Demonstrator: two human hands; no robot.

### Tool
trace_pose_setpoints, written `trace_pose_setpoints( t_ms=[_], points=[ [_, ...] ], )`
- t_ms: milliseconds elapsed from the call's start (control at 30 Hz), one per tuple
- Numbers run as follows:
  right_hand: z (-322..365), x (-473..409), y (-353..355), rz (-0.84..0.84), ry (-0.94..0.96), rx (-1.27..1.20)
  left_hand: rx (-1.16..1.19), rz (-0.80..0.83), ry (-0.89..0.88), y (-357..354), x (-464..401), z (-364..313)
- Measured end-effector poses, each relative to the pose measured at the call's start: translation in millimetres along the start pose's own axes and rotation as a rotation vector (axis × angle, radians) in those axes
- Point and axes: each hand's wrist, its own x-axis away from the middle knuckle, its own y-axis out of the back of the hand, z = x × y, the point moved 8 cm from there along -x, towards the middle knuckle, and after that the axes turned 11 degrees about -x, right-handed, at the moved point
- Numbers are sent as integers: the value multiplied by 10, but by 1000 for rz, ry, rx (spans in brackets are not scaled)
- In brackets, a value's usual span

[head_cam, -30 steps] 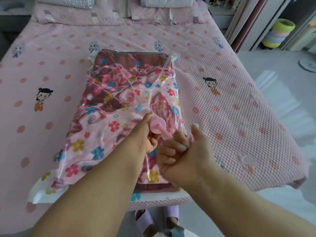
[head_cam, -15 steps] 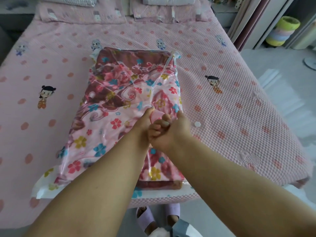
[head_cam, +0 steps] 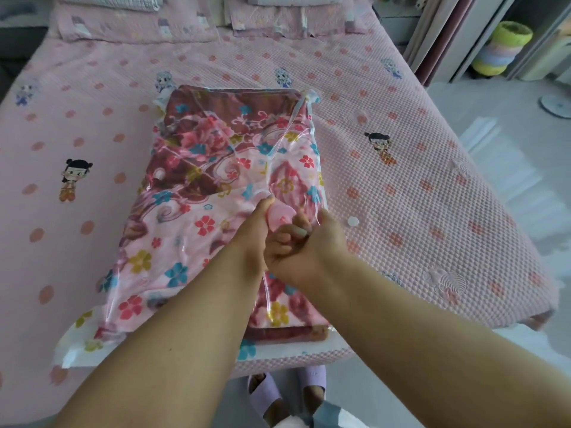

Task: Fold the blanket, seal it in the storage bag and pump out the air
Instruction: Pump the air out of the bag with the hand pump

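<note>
Left hand fingers clamp the pump, right hand grips its handle; tilting could pop it off the bag, leaking air.

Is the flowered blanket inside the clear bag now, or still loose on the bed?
Inside. The folded blanket lies under the glossy film of the storage bag, whose clear edges stick out past it.

The single head-worn camera looks steeply down, close over the bed, its edges perhaps bent by the wide lens.
</note>
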Motion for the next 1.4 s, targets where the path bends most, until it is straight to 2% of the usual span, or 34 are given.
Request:
trace_pose_setpoints(
  t_ms=[67,100,167,233,300,367,433,467,567,633,700,767,833,900,1033,1100,1133,1200,1267,1400],
  points=[
    [-113,314,6,2,-157,-93,43,-22,37,44,-11,55],
    [-140,406,80,-51,-178,-97,76,-38,45,70,-45,57],
    [-73,322,172,-88,-141,-52,86,-80,58,86,-75,63],
    [-67,66,52,-108,-130,-93,56,-21,69,16,-37,52],
    [-46,-140,2,-154,-73,6,39,73,52,-85,-36,79],
    [-4,-75,34,-60,3,86,71,74,51,-69,-53,80],
    [-163,217,-42,34,-114,-25,92,-7,43,66,-81,66],
    [-237,372,-38,6,-173,-122,81,-36,30,104,-51,37],
    [-124,224,28,-50,-135,-115,8,-48,43,113,-47,34],
    [-82,-58,-71,-101,-120,-158,-55,32,35,38,-21,7],
    [-53,-262,-86,-112,-72,-97,-20,109,9,-66,-11,-16],
    [-46,-152,-44,-26,-48,-45,28,49,26,-12,-43,-6],
    [-151,141,-15,39,-138,-109,32,-26,24,64,-59,25],
    [-180,295,65,-28,-175,-134,43,-72,24,94,-51,50],
    [-81,-148,-109,-100,-125,-178,-25,-40,2,34,14,-72],
    [-34,-330,-153,-107,-66,-86,14,30,-27,-29,8,-118],
    [18,-312,-111,-60,-8,-17,48,52,-19,-41,16,-103],
    [-50,-80,-76,11,-76,-67,105,45,35,-43,38,-28],
    [-138,208,34,-15,-178,-140,95,-33,54,37,39,50],
    [-39,42,54,-67,-139,-177,24,-62,31,27,93,2]
  ],
)
